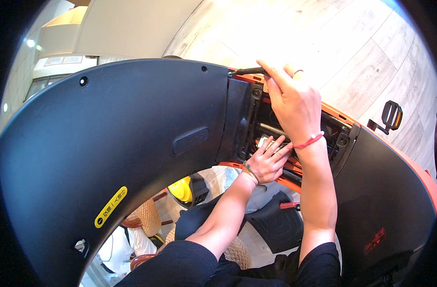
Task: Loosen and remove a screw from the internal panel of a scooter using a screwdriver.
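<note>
Black curved panel point(132, 110) takes up the left side of the view, with a yellow label point(111, 206) on its lower part and small holes near its upper edge. Below its inner edge, a yellow rounded object point(181, 190) sits in a black container. At the panel's upper right corner stands the tip of a screwdriver point(251, 71); I cannot tell if the tip is engaged with a screw. Its dark handle lies toward the right. Next comes the left hand point(266, 166), with a bracelet at the wrist; its fingers are extended and a little apart, laid over parts inside the open compartment point(341, 143). On the floor below are a black sheet point(273, 225) and a red handle point(289, 205). The right hand point(295, 103), above the compartment, holds the screwdriver between closed fingers. Farther right are a second black panel point(388, 191) with orange edge and, above it, a pedal point(392, 115).
</note>
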